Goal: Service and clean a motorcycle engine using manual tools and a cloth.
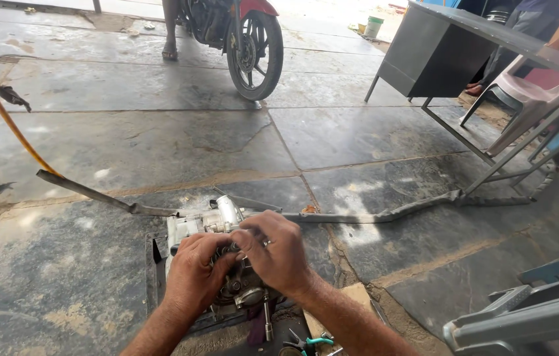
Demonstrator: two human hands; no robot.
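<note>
Both hands on a grey metal engine (210, 227) sitting on the stone floor (127, 132). Left hand (193, 270) and right hand (273, 250) grip its middle together. Pliers (306, 342) lie just below. Motorcycle wheel (255, 56) well beyond; metal desk (437, 56) right.

Both hands (236, 264) close together (seemingly gripping)
</note>
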